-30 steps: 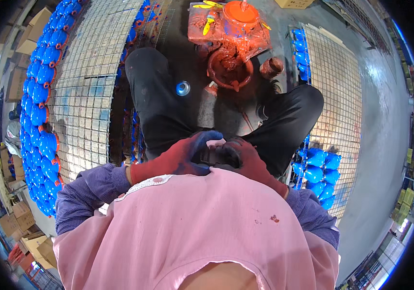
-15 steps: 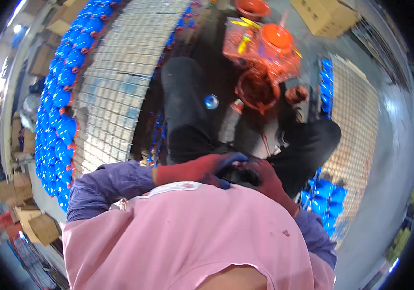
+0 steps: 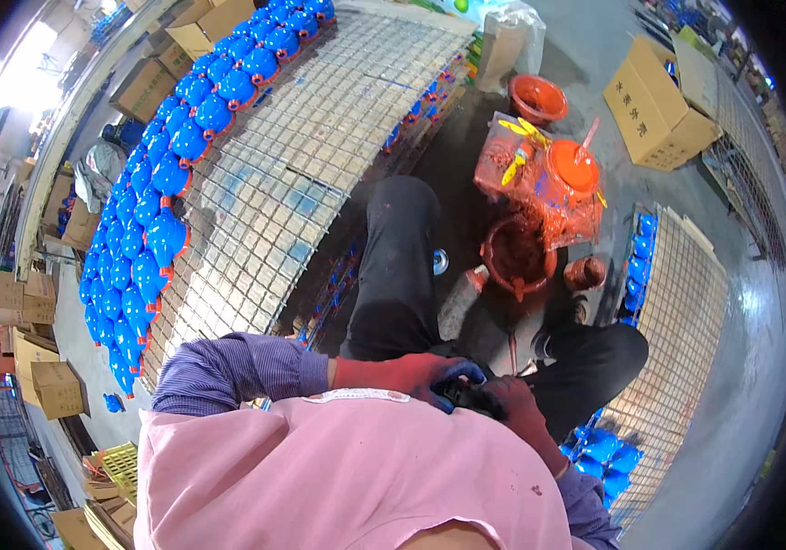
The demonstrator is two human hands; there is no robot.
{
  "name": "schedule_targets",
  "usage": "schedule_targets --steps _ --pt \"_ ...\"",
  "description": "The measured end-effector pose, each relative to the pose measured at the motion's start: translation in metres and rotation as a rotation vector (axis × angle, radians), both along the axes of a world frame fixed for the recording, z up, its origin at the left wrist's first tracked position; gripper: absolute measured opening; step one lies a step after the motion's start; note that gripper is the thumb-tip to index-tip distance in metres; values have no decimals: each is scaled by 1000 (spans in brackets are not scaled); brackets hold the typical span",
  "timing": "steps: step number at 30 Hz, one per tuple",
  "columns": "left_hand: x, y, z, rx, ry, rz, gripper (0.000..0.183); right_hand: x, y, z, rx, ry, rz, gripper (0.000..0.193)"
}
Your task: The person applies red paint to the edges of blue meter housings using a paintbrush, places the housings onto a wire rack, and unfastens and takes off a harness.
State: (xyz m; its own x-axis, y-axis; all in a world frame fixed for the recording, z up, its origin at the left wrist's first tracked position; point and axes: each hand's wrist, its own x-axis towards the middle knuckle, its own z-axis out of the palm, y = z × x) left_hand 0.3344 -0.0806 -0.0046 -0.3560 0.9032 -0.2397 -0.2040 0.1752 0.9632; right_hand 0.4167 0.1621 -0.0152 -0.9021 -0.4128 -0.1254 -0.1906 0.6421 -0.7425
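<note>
Both my hands are close together at my lap, in red work gloves with darker fingers. My left hand (image 3: 425,376) has its fingers curled inward over a small dark object (image 3: 477,399). Around the other side of it my right hand (image 3: 518,411) closes too. What the dark thing is I cannot make out, since the gloves and my pink apron (image 3: 356,458) cover much of it. Just beyond my hands stands a red-stained bucket (image 3: 514,282) of dark red paint, with a thin stick (image 3: 513,353) on the near side.
Rows of glossy blue rounded pieces (image 3: 165,174) with red edges line a wire rack (image 3: 255,220) at left. Another wire rack (image 3: 663,302) at right holds more. Ahead are an orange-lidded tub (image 3: 573,167), yellow-handled tools (image 3: 519,163), a red bowl (image 3: 538,101) and a cardboard box (image 3: 654,105).
My view has tilted up and shifted, so the racks and buckets sit lower and more of the far floor shows. My hands stay together at my lap, the left fingers more curled.
</note>
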Motion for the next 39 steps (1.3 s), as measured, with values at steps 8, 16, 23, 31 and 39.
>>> schedule_targets --steps 8,16,23,31,39 --pt "12 -6 -14 94 -152 349 50 -5 4 46 -449 -592 -369 29" --pt "-2 -86 36 206 -213 1140 49 44 55 46 -958 -550 -1092 28" --pt "-2 -181 90 864 -149 923 46 106 122 17 -1263 -1155 -753 34" --pt "-38 -184 182 934 211 496 27 88 118 9 -627 -1085 -176 37" --pt "-111 -60 206 1182 151 -9 34 79 127 35 70 -796 10 40"
